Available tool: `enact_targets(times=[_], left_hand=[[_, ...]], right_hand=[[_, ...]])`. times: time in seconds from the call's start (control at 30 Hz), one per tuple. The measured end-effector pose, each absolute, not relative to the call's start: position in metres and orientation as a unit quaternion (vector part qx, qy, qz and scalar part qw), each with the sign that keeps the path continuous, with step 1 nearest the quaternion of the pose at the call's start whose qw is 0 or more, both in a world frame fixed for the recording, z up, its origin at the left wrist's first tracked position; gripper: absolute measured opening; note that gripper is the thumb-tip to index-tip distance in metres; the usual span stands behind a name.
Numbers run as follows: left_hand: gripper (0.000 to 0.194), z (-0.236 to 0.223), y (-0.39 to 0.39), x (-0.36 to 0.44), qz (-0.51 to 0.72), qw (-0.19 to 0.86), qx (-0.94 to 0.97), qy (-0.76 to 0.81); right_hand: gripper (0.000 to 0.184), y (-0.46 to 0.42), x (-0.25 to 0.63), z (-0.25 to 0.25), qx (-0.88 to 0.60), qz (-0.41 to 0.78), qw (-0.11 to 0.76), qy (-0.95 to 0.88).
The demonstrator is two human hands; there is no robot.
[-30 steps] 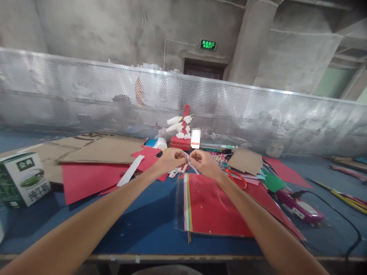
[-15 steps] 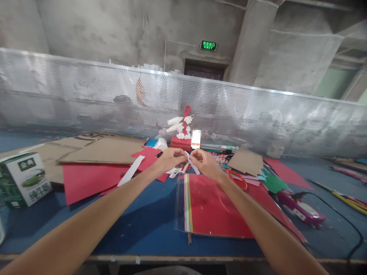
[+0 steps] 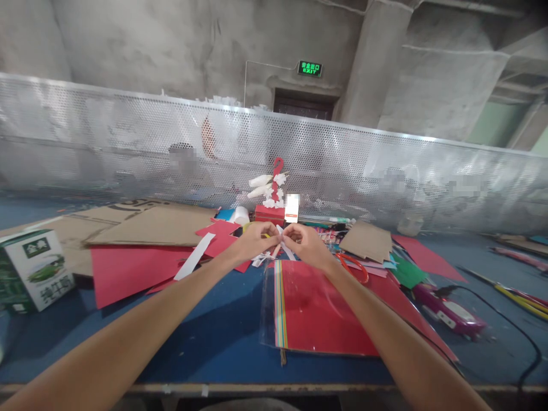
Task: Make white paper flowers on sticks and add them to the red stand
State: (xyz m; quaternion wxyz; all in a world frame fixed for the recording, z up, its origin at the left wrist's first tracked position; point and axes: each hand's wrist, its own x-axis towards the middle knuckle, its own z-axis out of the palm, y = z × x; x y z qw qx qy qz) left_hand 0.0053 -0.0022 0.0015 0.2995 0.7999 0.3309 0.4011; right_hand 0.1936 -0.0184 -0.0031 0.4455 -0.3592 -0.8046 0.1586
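A green-and-white milk carton [image 3: 40, 271] stands at the left of the blue tabletop [image 3: 205, 342], near flattened cardboard [image 3: 149, 225]. At the right, a purple device [image 3: 449, 311] lies beside a black cable [image 3: 509, 319], with yellow-handled pliers [image 3: 509, 294] farther over. Behind everything rises a perforated metal screen [image 3: 342, 154], and a green exit sign [image 3: 310, 68] glows on the concrete wall [image 3: 171, 45].

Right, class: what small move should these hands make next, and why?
Perhaps slide the right hand down the white strip while the left hand steadies it, since both pinch near its upper part and its lower end juts out below.
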Motion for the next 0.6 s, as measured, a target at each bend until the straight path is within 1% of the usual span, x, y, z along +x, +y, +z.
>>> enact_targets(times=[0.13, 0.23, 0.6], left_hand=[[0.016, 0.001, -0.001, 0.005, 0.404, 0.235, 0.811, 0.353], [0.014, 0.0, 0.001, 0.005, 0.404, 0.215, 0.811, 0.363], [0.019, -0.005, 0.008, 0.005, 0.402, 0.235, 0.811, 0.355]], right_hand=[[0.012, -0.017, 0.195, -0.003, -0.363, 0.136, 0.439, -0.811], [0.012, -0.016, 0.195, -0.003, -0.363, 0.132, 0.439, -0.811], [0.014, -0.014, 0.196, -0.004, -0.366, 0.159, 0.441, -0.804]])
